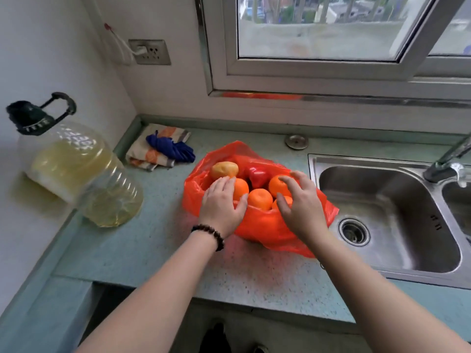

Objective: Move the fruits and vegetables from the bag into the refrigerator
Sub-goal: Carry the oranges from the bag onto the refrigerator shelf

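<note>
Orange plastic bag (257, 225) lies open on the countertop (142, 250), just left of the steel sink (397, 220). Inside the bag: a potato (224, 169), a red bell pepper (258, 175), several oranges (260, 198). Left hand (221, 207) rests flat on one orange, fingers spread, gripping nothing. Right hand (300, 202) hovers over the bag's sink side, fingers loosely curled, empty.

Open bag (257, 225) mouth, unobstructed above
</note>
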Tool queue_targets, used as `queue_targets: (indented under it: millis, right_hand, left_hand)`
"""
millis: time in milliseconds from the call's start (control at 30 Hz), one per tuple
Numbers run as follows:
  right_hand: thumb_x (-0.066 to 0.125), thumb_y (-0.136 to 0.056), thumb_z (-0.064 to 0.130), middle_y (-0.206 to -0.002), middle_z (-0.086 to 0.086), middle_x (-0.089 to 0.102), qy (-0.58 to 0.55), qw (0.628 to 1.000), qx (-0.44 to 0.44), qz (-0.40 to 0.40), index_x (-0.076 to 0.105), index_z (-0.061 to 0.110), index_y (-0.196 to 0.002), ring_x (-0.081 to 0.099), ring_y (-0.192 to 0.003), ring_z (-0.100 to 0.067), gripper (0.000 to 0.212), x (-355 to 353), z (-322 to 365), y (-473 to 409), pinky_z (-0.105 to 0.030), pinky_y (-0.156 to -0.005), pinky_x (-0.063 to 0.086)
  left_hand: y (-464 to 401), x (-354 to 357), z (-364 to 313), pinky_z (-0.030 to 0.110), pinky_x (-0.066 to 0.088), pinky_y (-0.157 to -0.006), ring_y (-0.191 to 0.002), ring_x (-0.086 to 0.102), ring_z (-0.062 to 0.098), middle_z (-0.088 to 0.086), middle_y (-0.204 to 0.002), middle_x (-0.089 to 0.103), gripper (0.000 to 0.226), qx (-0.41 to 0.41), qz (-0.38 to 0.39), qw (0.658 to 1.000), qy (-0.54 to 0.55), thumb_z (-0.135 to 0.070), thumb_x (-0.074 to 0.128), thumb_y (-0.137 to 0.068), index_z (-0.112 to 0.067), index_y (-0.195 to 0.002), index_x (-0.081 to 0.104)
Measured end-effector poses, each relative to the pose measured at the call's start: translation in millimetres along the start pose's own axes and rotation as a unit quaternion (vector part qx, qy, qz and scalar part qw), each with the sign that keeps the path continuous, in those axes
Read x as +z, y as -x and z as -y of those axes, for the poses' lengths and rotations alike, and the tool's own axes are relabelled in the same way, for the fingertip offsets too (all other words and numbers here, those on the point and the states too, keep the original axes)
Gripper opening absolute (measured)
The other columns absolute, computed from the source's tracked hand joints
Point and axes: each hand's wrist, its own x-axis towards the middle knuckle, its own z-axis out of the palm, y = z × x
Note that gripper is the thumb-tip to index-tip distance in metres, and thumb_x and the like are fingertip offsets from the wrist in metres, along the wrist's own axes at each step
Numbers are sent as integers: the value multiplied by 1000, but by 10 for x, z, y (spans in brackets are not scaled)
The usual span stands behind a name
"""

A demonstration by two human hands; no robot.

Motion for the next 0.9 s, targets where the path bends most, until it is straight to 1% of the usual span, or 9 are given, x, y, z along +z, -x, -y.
queue_targets:
  millis: [67,133,267,333,400,467,600,733,900]
  right_hand:
    - [59,-85,22,-136,-16,45,27,998,28,39,55,12,-126,40,-127,-33,42,102,-86,-276,-40,-107,34]
    - [57,-85,23,-139,-16,42,51,993,55,89,51,14,-129,38,-129,-34,46,236,-185,-475,-41,-108,34]
    - [57,-83,29,-145,-13,34,95,975,103,171,47,21,-132,31,-132,-34,51,497,-383,-663,-42,-109,31]
    - [59,-81,30,-148,-12,29,108,969,119,189,44,24,-133,25,-135,-33,54,594,-448,-698,-43,-110,30]
    - [60,-80,27,-151,-11,24,102,971,134,171,42,26,-135,19,-138,-32,57,663,-478,-715,-43,-112,27]
    - [60,-80,24,-153,-11,21,100,974,142,143,42,28,-136,18,-139,-33,58,737,-490,-703,-41,-112,25]
    - [59,-80,25,-152,-6,18,123,972,169,108,40,36,-134,32,-126,-36,58,836,-498,-695,-44,-100,39]
    - [60,-83,26,-150,-9,20,137,967,197,86,40,34,-133,36,-121,-38,55,899,-473,-764,-45,-95,41]
    - [61,-83,27,-146,-8,28,121,976,175,51,45,33,-129,39,-119,-36,49,886,-368,-677,-45,-90,45]
  left_hand:
    - [-290,74,60,36,26,-112,-132,37,24,8,-141,45,55,7,1,1000,-3,-42,47,-92,-11,-137,43]
    - [-531,179,126,37,29,-110,-130,38,25,8,-140,46,56,12,31,999,-19,-41,51,-90,-12,-137,43]
    - [-822,439,283,41,31,-110,-132,34,27,8,-142,40,65,26,112,993,-37,-49,56,-85,-18,-139,39]
    - [-877,554,366,42,34,-107,-130,34,27,8,-139,41,67,29,131,990,-30,-54,57,-82,-22,-138,40]
    - [-877,651,436,42,36,-105,-130,32,26,6,-138,41,69,29,151,988,-22,-57,59,-79,-25,-138,40]
    - [-839,729,505,41,38,-104,-127,34,26,4,-137,39,71,18,174,985,1,-59,61,-76,-29,-137,40]
    - [-779,782,622,38,39,-101,-118,40,27,4,-131,40,72,-11,167,984,68,-58,69,-71,-32,-133,43]
    - [-761,795,673,37,43,-98,-115,41,26,2,-129,40,68,19,158,985,70,-49,72,-72,-31,-132,44]
    - [-705,743,720,35,42,-98,-117,42,25,2,-129,41,67,17,147,985,93,-50,70,-73,-31,-131,44]
